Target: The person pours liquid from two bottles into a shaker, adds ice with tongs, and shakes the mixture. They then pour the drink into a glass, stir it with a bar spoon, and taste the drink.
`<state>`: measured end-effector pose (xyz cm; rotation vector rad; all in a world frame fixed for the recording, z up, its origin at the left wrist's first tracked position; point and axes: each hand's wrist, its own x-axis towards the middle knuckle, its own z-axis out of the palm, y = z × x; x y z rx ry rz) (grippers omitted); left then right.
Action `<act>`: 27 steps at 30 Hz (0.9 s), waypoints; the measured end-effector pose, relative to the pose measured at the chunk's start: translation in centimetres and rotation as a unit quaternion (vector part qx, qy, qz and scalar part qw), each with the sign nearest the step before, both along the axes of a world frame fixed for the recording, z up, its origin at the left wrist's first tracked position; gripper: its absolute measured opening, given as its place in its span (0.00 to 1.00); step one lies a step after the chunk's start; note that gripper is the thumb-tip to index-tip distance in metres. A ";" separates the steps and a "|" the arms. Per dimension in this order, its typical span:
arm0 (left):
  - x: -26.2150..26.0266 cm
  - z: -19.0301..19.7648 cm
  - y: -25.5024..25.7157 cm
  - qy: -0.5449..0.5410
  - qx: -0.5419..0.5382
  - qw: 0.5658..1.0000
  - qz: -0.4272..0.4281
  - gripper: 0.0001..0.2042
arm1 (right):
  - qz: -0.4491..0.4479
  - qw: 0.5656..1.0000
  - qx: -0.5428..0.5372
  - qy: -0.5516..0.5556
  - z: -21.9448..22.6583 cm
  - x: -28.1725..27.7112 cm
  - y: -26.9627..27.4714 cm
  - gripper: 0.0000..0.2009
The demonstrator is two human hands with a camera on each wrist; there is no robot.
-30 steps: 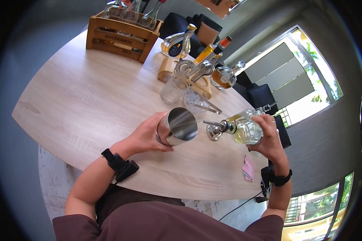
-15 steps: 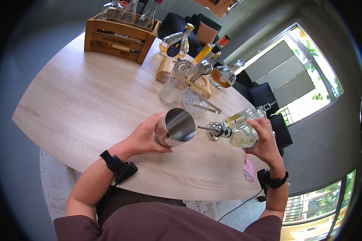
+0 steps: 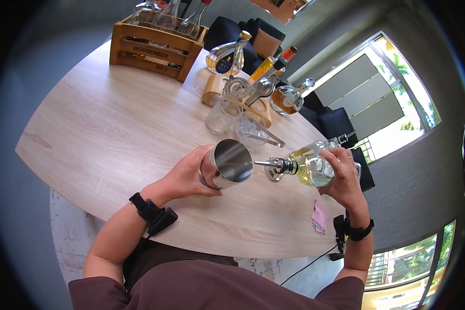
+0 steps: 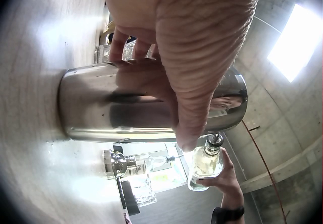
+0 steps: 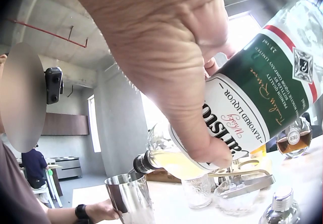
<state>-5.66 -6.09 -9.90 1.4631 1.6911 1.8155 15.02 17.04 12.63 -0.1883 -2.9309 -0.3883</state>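
Since the spout [image 3: 267, 164] no longer shows a plain stream, we judge the pour slackened, left hand [image 3: 190, 173] fingers gripping the cup [image 3: 232, 160] and right hand [image 3: 344, 182] fingers the bottle [image 3: 313, 171].

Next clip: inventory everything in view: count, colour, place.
table: 1, pale wood, foreground
metal cup: 1, silver, near side
held bottle: 1, clear, tipped at cup
standing bottle: 1+, clear, behind it
vessel: 1, silver, beside standing bottle
bowl: 1, clear, centre
tongs: 1, silver, on bowl
glass: 1, clear, beside bowl
strainer: 1, silver, behind glass
squeezer: 1, silver, beside strainer
stand: 1, tan, by squeezer
far bottles: 3+, clear, yellow, amber, back
crate: 1, brown, far left
crate bottles: 3+, clear, inside
cloth: 1, pink, near right
chairs: several, black, beyond table
windows: 2+, white, right
second person: 1, dark clothes, background
wristbands: 2, black, forearms
left grip: 1, bare, round cup
right grip: 1, bare, round held bottle
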 end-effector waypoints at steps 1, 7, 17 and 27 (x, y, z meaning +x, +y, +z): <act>0.0 0.0 0.0 0.002 -0.001 1.000 0.003 0.47 | -0.003 1.000 0.001 0.000 0.0 0.0 0.0 0.40; 0.0 0.4 -0.1 -0.003 -0.002 1.000 -0.002 0.46 | 0.013 0.998 -0.068 0.013 -0.9 0.4 0.6 0.39; 0.0 0.4 -0.1 -0.002 -0.008 1.000 -0.006 0.46 | -0.065 0.920 -0.362 0.135 -4.6 2.4 4.4 0.42; 0.2 1.3 -0.4 -0.013 -0.037 0.999 -0.002 0.45 | -0.006 0.734 -0.569 0.371 -2.5 -2.4 10.7 0.37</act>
